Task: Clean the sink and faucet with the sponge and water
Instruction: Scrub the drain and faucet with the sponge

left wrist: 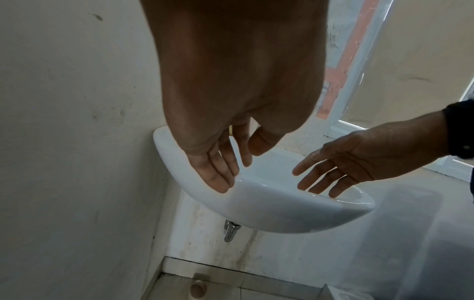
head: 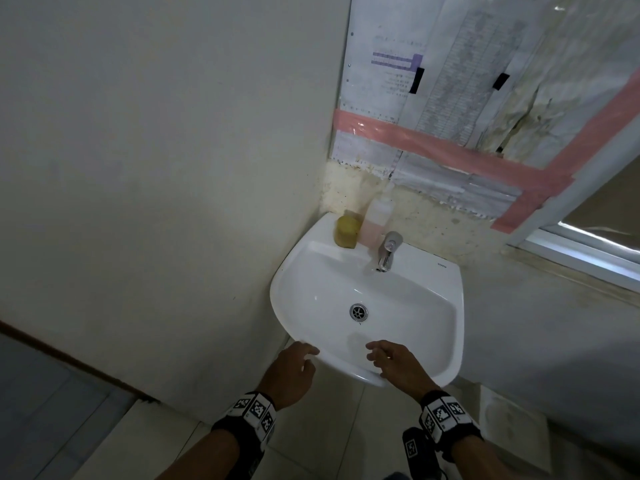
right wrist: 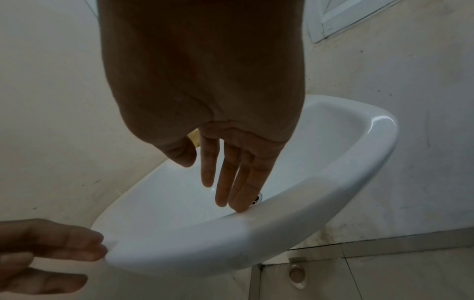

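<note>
A white wall-hung sink (head: 446, 306) sits in the room's corner, with a chrome faucet (head: 388, 251) at its back and a metal drain (head: 358, 311) in the bowl. A yellow sponge (head: 346, 232) stands on the sink's back left ledge. My left hand (head: 294, 368) hovers at the sink's front left rim (left wrist: 256, 194), fingers straight and holding nothing. My right hand (head: 394, 362) is over the front of the bowl, fingers relaxed and spread, also holding nothing. No water runs from the faucet.
A clear soap bottle (head: 377, 216) with pinkish liquid stands between the sponge and the faucet. Walls close in on the left and behind. A window frame (head: 581, 251) is at the right. Under the sink are a chrome pipe (left wrist: 231, 231) and a floor drain (right wrist: 297, 275).
</note>
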